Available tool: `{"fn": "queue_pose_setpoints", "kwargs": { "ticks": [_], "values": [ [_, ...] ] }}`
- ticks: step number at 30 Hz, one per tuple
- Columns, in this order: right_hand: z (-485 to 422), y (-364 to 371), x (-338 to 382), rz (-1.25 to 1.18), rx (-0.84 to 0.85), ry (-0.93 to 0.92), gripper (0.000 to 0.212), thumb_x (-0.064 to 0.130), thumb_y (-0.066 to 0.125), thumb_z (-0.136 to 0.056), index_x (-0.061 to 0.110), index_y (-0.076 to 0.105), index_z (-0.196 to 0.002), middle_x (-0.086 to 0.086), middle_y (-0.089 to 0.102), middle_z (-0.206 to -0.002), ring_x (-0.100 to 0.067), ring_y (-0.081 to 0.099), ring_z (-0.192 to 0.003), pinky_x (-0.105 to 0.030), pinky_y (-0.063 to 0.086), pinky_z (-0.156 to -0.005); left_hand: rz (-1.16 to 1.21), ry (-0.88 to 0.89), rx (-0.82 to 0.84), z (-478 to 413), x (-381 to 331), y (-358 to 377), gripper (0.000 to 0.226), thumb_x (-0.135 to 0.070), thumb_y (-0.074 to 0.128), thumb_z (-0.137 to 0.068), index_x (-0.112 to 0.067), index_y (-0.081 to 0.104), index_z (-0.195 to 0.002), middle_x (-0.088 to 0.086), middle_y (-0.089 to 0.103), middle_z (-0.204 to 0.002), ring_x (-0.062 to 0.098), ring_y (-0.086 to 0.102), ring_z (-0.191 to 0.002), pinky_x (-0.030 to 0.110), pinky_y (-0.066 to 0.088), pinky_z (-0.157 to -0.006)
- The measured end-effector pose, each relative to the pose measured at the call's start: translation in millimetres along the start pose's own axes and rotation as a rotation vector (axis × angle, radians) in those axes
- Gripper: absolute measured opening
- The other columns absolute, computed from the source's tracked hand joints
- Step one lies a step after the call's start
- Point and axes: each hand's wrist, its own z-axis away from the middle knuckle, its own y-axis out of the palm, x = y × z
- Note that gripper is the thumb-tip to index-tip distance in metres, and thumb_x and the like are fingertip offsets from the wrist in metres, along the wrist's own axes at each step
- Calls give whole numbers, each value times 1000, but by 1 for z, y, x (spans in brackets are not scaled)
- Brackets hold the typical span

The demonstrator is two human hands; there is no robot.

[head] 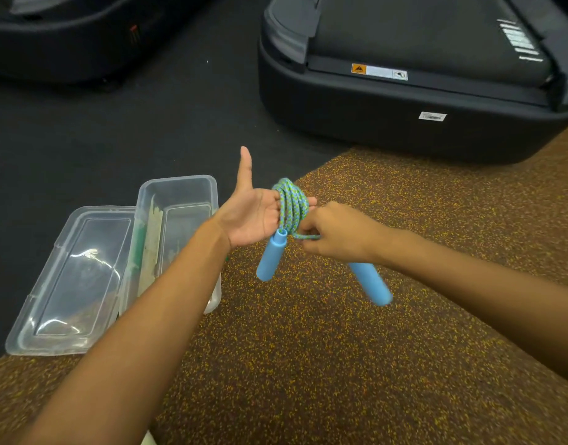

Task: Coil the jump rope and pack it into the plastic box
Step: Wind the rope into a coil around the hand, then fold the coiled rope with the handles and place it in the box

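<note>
**Jump rope wound around open hand beside waiting box**

A person's left hand (253, 216), held just to the right of the clear plastic box (179, 183), lies open with the palm up, the thumb raised and the fingers straight. The blue-green jump rope (292, 205) is looped several times around those fingers. One blue handle (271, 256) hangs from the coil, clear of the floor. The right hand (337, 234), farther to the right of the box, is curled. It pinches a strand of the rope at the foot of the coil, and the second blue handle (371, 282) sticks out below it, blurred. The box stands open on the floor with its clear lid (73, 277) lying flat against its left side. It straddles the edge between black matting (115, 133) and speckled brown flooring (308, 364). A dark treadmill (404, 130) stands beyond the box, to its right.
</note>
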Motion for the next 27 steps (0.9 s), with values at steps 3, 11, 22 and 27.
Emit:
{"fn": "queue_pose_setpoints", "kwargs": {
  "ticks": [3,11,22,27],
  "values": [
    [-1,-8,-3,1,36,-59,12,22,57,-80,14,65,-83,-5,61,-75,-25,56,-75,-33,44,-66,-64,-63,38,-1,2,5,114,-91,13,-65,4,45,-121,19,54,-112,26,56,-99,37,42,-96],
    [0,-28,-16,-254,145,-72,22,7,67,-72,16,66,-92,-11,70,-86,-24,62,-78,-32,48,-72,-254,-274,96,0,7,6,113,-88,12,-66,6,55,-112,22,59,-108,28,59,-96,33,47,-89],
    [-4,-27,-29,-657,41,-98,27,-3,70,-72,14,55,-88,1,56,-81,-15,53,-76,-22,46,-70,-380,-364,41,-1,10,17,106,-82,7,-71,3,58,-108,14,71,-95,21,70,-86,30,55,-82],
    [-7,-27,-34,-822,13,-100,29,-7,68,-73,16,55,-86,-11,59,-94,-13,57,-83,-20,50,-76,-415,-360,-15,-2,9,23,95,-80,4,-76,-3,60,-89,7,68,-72,16,66,-62,24,56,-63]
  ]
}}
